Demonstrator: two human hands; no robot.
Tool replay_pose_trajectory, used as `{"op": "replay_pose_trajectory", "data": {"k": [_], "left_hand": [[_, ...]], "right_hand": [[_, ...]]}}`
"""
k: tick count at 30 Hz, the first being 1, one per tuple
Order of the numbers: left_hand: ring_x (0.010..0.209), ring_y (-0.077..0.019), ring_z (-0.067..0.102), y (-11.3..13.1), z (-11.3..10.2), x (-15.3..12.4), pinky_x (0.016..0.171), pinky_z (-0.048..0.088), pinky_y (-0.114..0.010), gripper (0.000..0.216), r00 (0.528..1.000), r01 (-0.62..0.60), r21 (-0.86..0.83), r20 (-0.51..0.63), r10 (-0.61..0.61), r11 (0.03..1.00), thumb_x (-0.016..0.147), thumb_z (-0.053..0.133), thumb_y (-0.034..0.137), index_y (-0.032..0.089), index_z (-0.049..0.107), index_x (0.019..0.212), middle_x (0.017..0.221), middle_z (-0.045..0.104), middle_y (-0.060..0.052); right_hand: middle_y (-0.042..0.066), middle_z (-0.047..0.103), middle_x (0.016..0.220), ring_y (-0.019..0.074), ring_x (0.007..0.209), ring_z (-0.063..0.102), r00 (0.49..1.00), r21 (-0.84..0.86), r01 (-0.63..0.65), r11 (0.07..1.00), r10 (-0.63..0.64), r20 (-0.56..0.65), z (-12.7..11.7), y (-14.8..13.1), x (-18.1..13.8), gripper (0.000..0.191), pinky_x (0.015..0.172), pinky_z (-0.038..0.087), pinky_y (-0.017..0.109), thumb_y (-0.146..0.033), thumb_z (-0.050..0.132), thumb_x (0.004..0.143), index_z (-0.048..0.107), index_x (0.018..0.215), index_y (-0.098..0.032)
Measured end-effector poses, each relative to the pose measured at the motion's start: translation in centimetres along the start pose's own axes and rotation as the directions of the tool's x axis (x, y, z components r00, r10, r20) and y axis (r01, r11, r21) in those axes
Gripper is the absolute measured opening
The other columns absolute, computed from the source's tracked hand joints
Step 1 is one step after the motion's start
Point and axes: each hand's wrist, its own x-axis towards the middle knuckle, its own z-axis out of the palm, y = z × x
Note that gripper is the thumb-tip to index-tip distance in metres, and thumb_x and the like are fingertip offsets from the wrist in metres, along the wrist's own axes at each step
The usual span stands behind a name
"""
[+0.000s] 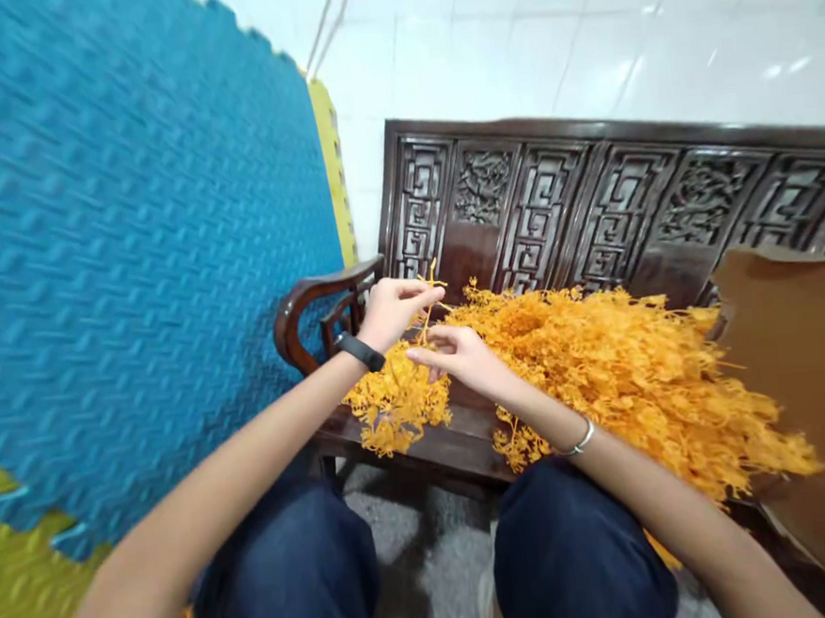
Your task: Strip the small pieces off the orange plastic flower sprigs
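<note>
a thin yellow-orange sprig [431, 281] stands upright between the two hands, above the front edge of a carved wooden bench [490, 200]. the left hand [398, 310] is closed on it, fingertips pinched round the stem near its top. the right hand [462, 354], just below and beside the left, is half open with thumb and forefinger stretched toward the lower stem. they seem to touch it, but i cannot tell whether they grip.

right under the left hand lies a small clump [398, 406] of the same sprigs on the seat. behind the right hand and spreading away to its far side is a big heap [621, 370], loose and tangled, covering most of the seat. judging by the two, only a small share has been set apart and the bulk is left to go through.

a black band [360, 350] sits on the left wrist, a silver bracelet [581, 442] on the right. beyond the heap leans a sheet of cardboard [805, 366]. out past the left hand spreads a blue foam mat [131, 225].
</note>
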Motion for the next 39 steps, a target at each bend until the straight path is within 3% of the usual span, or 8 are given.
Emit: {"op": "replay_pose_trajectory", "data": {"k": [7,11,18,23,27,31,35,39], "left_hand": [[0.043,-0.0106,0.046,-2.0,2.3,-2.4,0.041,0.032,-0.023,0.065,0.974,0.221,-0.204,0.087,-0.207,0.954,0.078,0.038,0.067,0.009,0.067,0.072,0.049,0.054,-0.004],[0.055,-0.0121,0.052,-3.1,2.4,-3.6,0.047,0.036,-0.022,0.059,0.966,0.248,-0.219,0.127,-0.224,0.944,0.077,0.043,0.063,0.011,0.069,0.084,0.067,0.065,-0.008],[0.083,-0.0217,0.058,-4.4,1.2,-4.3,0.067,0.045,-0.028,0.030,0.986,0.164,-0.117,-0.001,-0.165,0.980,0.073,0.060,0.039,0.014,0.069,0.087,0.088,0.068,-0.009],[0.055,-0.0161,0.050,-6.0,0.6,-4.5,0.056,0.041,-0.028,0.021,0.986,0.154,-0.004,-0.070,-0.154,0.988,0.073,0.061,0.034,0.016,0.068,0.080,0.055,0.058,-0.001],[0.066,-0.0163,0.054,-7.2,0.8,-3.9,0.061,0.043,-0.027,0.019,0.980,0.178,-0.043,-0.079,-0.181,0.983,0.075,0.058,0.033,0.016,0.065,0.077,0.073,0.064,-0.004],[0.096,-0.0223,0.057,-7.6,0.1,-3.3,0.076,0.047,-0.029,0.028,0.972,0.232,-0.150,0.004,-0.234,0.961,0.077,0.057,0.039,0.016,0.066,0.090,0.103,0.065,-0.009],[0.078,-0.0232,0.064,-7.6,-0.7,-3.2,0.060,0.051,-0.033,0.048,0.938,0.337,-0.239,0.172,-0.302,0.911,0.077,0.055,0.050,0.015,0.063,0.108,0.103,0.066,-0.013],[0.065,-0.0191,0.063,-7.9,-0.9,-3.1,0.055,0.051,-0.032,0.050,0.933,0.357,-0.272,0.153,-0.326,0.894,0.070,0.062,0.053,0.013,0.065,0.100,0.092,0.067,-0.011]], "right_hand": [[-0.002,0.060,0.058,0.0097,0.048,0.054,0.998,0.392,0.037,0.919,-0.018,-0.054,-0.4,0.9,1.1,0.031,0.050,0.040,0.022,-0.046,0.067,0.067,0.059,0.072,-0.016],[0.001,0.063,0.060,0.0112,0.048,0.056,1.000,0.465,-0.015,0.885,0.023,-0.011,-0.4,2.5,0.9,0.042,0.052,0.043,0.025,-0.056,0.064,0.066,0.062,0.073,-0.015],[0.001,0.063,0.067,0.0121,0.051,0.056,0.984,0.465,-0.050,0.884,0.123,-0.127,-0.2,5.0,0.0,0.032,0.050,0.042,0.025,-0.044,0.071,0.062,0.061,0.073,-0.016],[-0.003,0.057,0.062,0.0134,0.056,0.056,0.946,0.484,0.045,0.874,0.119,-0.303,1.3,6.2,-0.4,0.028,0.058,0.045,0.027,-0.040,0.073,0.059,0.057,0.070,-0.020],[-0.002,0.056,0.066,0.0135,0.056,0.054,0.944,0.526,0.057,0.849,0.125,-0.304,2.3,5.9,0.2,0.024,0.059,0.045,0.028,-0.043,0.066,0.068,0.057,0.072,-0.020],[0.001,0.060,0.083,0.0159,0.080,0.057,0.944,0.516,0.079,0.853,0.102,-0.313,2.0,5.9,1.5,0.015,0.075,0.045,0.028,-0.035,0.068,0.068,0.064,0.073,-0.021],[0.004,0.059,0.095,0.0189,0.098,0.053,0.926,0.423,0.148,0.894,0.025,-0.376,1.6,6.9,3.0,0.008,0.087,0.041,0.030,-0.029,0.071,0.065,0.070,0.070,-0.022],[0.004,0.060,0.096,0.0192,0.099,0.054,0.934,0.432,0.146,0.890,0.019,-0.356,1.5,7.9,5.2,0.011,0.093,0.039,0.033,-0.029,0.071,0.063,0.071,0.071,-0.022]]}}
